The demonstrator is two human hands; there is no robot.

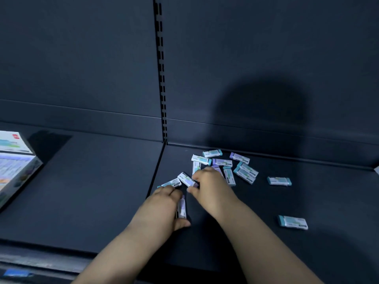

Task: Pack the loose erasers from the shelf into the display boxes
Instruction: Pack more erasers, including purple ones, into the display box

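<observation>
- A dark shelf (92,191) fills the lower view, with a slotted upright (161,68) dividing the back panel above it.
- A display box (14,167) is seen far to the left of both hands, tilted, its open side apparently turned towards the person, probably so erasers can be dropped in.
- The left hand (162,210) is closed around a small stack of erasers (182,208), held on edge between thumb and fingers; it seems several are being gathered before one trip to the box.
- The right hand (209,189), just right of the left, is pinched on a purple eraser (187,179) at its fingertips, likely to be passed into the stack.
- A loose pile (225,167) lies just beyond the right hand, touching and overlapping.
- Two strays lie well to the right: one (279,181) level with the pile, one (293,222) nearer the shelf's front.
</observation>
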